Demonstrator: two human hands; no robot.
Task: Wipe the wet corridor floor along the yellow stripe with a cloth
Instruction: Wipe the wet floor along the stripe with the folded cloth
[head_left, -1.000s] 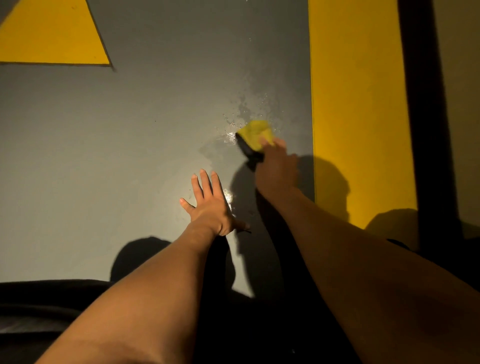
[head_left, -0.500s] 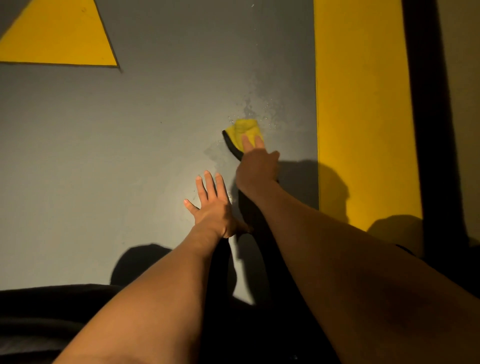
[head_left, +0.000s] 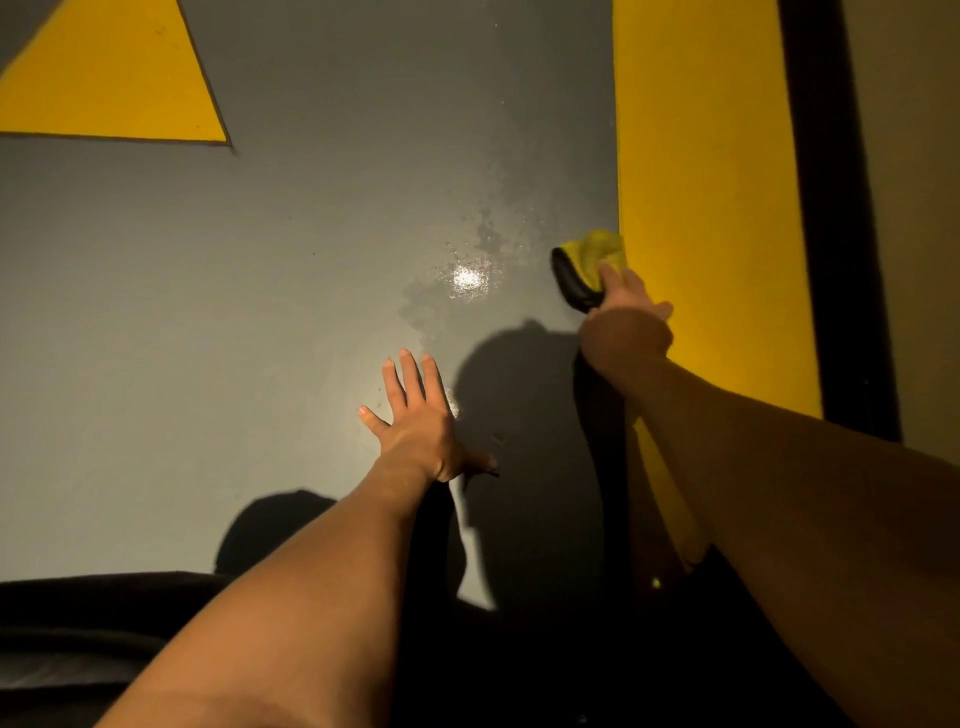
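Right hand (head_left: 626, 322) is pressed down on the cloth (head_left: 589, 262), fingers laid over its near edge; whether they are curled round it cannot be told. Cloth is bunched, yellow with a dark edge, lying on the grey floor (head_left: 260, 312) and touching the left edge of the stripe (head_left: 696, 208). Left hand (head_left: 421, 415) is planted flat on the floor, fingers straight and slightly spread, nothing held, well left of the stripe and nearer than the cloth. Wet patch (head_left: 467, 278) is seen glinting left of the cloth, between it and the left hand's reach. Step judged: mid-wipe, at the stripe end of a stroke. Next move likely calls for the cloth to be dragged left, away from the stripe, across the wet patch under steady pressure.
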